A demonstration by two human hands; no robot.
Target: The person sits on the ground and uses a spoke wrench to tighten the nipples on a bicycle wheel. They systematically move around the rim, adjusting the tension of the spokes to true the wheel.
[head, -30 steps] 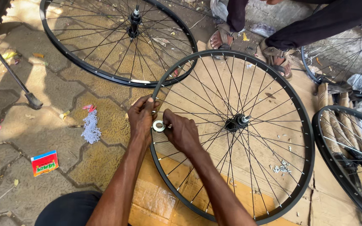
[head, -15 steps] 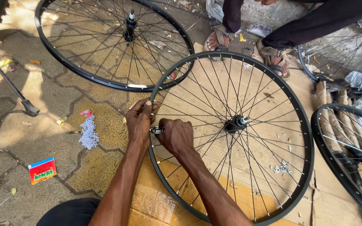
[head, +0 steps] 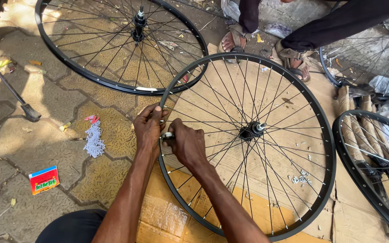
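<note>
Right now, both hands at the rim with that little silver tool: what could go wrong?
1. The left hand grips the black rim while the right hand works the small silver tool among tight spokes; a slip could pinch fingers.
2. The wheel lies loose on cardboard and may shift.
3. The tiny metal parts scattered under the spokes could easily get lost.

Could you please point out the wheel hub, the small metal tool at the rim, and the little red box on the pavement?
wheel hub (head: pixel 251 131): head view, on the dark hub body.
small metal tool (head: pixel 168 135): head view, on its silver end between the hands.
little red box (head: pixel 44 179): head view, on its top face.
</note>
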